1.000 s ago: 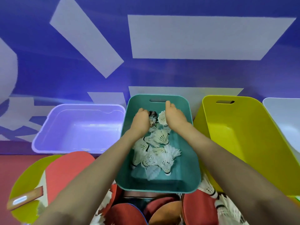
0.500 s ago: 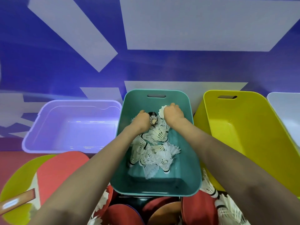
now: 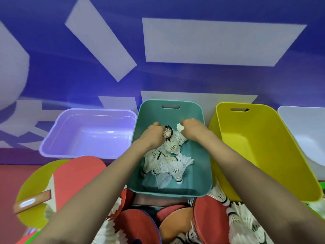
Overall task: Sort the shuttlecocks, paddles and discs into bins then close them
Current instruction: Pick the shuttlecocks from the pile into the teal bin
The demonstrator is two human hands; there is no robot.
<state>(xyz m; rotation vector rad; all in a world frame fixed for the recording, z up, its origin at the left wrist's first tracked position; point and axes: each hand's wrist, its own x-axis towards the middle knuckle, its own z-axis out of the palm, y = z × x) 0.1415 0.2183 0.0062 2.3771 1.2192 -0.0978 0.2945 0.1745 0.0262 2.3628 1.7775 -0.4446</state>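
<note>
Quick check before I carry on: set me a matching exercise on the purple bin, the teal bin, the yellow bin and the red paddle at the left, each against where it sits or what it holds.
Things
1. purple bin
2. teal bin
3. yellow bin
4. red paddle

Places and states
A. lies on a yellow disc
B. holds shuttlecocks; the left hand and right hand are in it
C. left end of the row of bins
D. between the teal bin and a white bin

Pairs: 1-C, 2-B, 3-D, 4-A
</note>
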